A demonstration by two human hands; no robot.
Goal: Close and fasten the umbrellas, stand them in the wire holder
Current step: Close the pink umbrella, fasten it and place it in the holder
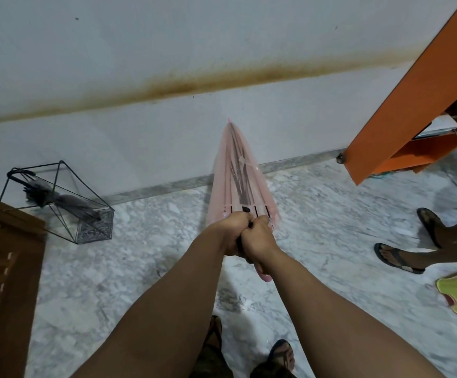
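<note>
I read this as a home, likely an entry or hallway. The floor (pixel 145 257) is grey-veined marble, and the far wall (pixel 167 45) is plain white with a brown stain (pixel 194 83) running across it. A wire holder (pixel 58 200) with a dark umbrella (pixel 64 200) in it stands by that wall on the left. I see an orange cabinet (pixel 401 105) far right, a slatted wooden door (pixel 4 268) near left, and a second person's sandalled feet (pixel 401 257) on the right.

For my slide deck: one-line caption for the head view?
Both hands grip a collapsed pink umbrella; a grey umbrella stands in the wire holder.
</note>
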